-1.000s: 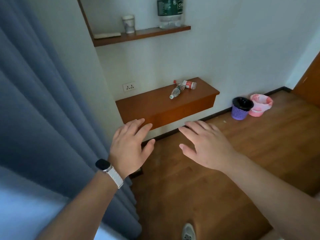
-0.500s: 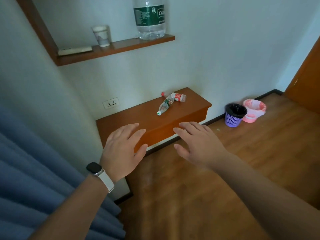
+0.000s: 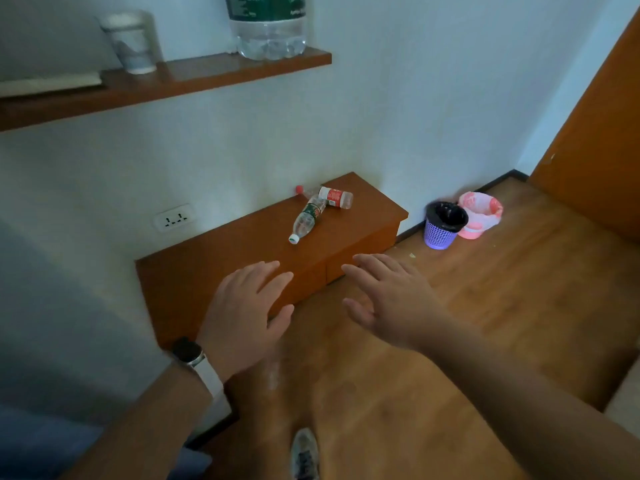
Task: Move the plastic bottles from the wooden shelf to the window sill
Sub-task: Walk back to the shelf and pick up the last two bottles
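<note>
Upper shelf [image 3: 207,71]: flat pale item at its left end cut off by the frame edge; blurred cup [image 3: 130,41]; large bottle [image 3: 268,27], top cropped. Wall socket [image 3: 175,218]. Left hand [image 3: 247,315]: empty, fingers spread, watch [image 3: 188,351] on wrist. Wooden shelf [image 3: 225,265]: green-label bottle [image 3: 308,216] and red-label bottle [image 3: 334,197] lying touching, ahead of both hands. Right hand [image 3: 391,299]: empty, fingers spread. Purple basket [image 3: 443,226], pink bin [image 3: 479,216], contents unclear. Shoe [image 3: 304,453] blurred.

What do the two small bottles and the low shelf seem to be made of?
Green-label bottle and red-label bottle: clear, thin plastic, since the shelf shows through them. Low wooden shelf: probably wood or veneer, smooth reddish-brown with a slight sheen.
</note>
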Available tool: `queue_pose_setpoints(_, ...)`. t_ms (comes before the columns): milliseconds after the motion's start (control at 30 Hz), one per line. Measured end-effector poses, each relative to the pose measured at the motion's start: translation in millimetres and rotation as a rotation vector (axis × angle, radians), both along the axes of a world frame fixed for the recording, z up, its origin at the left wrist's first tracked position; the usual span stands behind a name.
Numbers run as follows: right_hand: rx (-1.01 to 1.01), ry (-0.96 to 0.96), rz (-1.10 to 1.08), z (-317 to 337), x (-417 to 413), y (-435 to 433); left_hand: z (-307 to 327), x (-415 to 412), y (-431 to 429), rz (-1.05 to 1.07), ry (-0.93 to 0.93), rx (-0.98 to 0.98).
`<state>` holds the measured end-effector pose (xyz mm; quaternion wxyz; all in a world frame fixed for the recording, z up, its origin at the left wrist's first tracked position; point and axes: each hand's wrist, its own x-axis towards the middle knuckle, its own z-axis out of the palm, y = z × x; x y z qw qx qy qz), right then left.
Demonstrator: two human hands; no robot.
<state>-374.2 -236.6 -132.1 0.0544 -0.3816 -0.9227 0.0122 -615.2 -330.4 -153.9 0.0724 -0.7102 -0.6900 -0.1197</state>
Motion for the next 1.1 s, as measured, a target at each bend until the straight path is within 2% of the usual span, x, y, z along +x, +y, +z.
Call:
queue_pose_setpoints(300, 0.014, -0.082, -0.117, 6, -49, 95, -9, -68, 122, -0.107, -0.031, 0.021)
queue_pose_setpoints(567, 0.031, -0.058, -0.168, -2, -77, 143, -19, -96, 185, -0.180, -0.066, 0.056)
queue_pose_setpoints(933, -0.031, -0.081, -0.132, -14, -89, 212, -25, -95, 239, -0.137, -0.047, -0.034)
queue_pose_setpoints(1100, -0.055, -0.058, -0.065, -19, -81, 260, -21, -77, 276, -0.045, -0.013, -0.044)
